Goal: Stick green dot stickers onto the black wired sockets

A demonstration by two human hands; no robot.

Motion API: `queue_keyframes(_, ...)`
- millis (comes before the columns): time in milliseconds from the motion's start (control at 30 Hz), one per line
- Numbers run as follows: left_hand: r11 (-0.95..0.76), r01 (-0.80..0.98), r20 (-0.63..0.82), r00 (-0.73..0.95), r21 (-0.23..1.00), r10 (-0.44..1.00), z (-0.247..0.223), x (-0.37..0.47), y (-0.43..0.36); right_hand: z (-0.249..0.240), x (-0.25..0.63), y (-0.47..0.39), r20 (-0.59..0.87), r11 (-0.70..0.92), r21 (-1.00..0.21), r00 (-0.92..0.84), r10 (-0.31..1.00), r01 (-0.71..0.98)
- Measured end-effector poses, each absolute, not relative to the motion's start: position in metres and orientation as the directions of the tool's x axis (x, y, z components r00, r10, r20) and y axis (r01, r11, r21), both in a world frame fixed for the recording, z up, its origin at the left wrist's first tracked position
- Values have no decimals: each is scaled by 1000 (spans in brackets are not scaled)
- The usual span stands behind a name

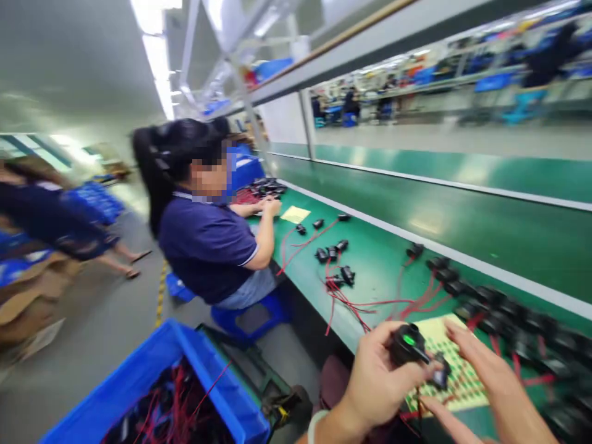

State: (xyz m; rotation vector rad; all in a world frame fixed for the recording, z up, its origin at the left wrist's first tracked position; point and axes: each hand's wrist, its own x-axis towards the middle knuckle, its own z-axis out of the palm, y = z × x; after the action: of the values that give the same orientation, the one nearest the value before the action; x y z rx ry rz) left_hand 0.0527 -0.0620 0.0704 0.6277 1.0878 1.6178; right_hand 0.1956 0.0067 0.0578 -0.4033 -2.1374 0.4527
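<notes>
The left hand [377, 379] holds a rounded black part [401, 351] (bearing a green patch), the right hand [506, 388] spread wide.

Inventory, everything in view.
Bench: 1, green, centre to right
Dotted sheet: 1, yellow, lower right
Held part: 1, black with green spot, above dotted sheet
Farther sheet: 1, yellow, centre
Wired parts: many, black and red, on bench
Bin: 1, blue, lower left
Wires: many, red, in bin
Worker: 1, navy, left of bench
Stool: 1, blue, under worker
Other person: 1, dark clothes, far left
Background people: several, blurred, upper right
Left hand: 1, gripping held part
Right hand: 1, open, alongside
</notes>
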Motion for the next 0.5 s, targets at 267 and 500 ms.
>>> queue_keyframes(267,-38,-337,-32,-200,941,979,69,56,-76,66,198,-8,674,925,-336,-640,369,178)
queue_keyframes(500,-237,-105,209,-228,966,951,59,49,-87,62,213,-8,635,877,-424,-617,465,225)
